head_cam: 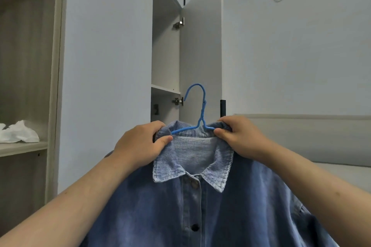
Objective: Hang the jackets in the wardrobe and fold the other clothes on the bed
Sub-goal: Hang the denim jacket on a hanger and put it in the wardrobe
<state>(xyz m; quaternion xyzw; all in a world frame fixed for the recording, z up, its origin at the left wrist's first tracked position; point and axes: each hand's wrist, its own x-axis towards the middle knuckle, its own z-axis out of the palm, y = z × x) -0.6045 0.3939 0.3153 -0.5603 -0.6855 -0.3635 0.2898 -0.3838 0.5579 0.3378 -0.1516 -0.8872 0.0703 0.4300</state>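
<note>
1. Denim jacket (200, 216), held up before the open wardrobe (165, 56), sits on a thin blue wire hanger (202, 106) whose hook rises free beside the door (200, 46) edge.
2. The left hand (140, 144) and right hand (239, 136) each pinch the faded collar.
3. Buttons run down the jacket's darker front.
4. The bed (341, 174) lies low at right.

Denim jacket (210, 216) on blue hanger (197, 110), held up facing the camera. Left hand (142, 144) pinches the collar's left side, right hand (239, 136) the right. Hook points left, in front of the open wardrobe door (200, 50). White cloth (19, 132) on left shelf (22, 147). Bed (345, 174) at right.
</note>
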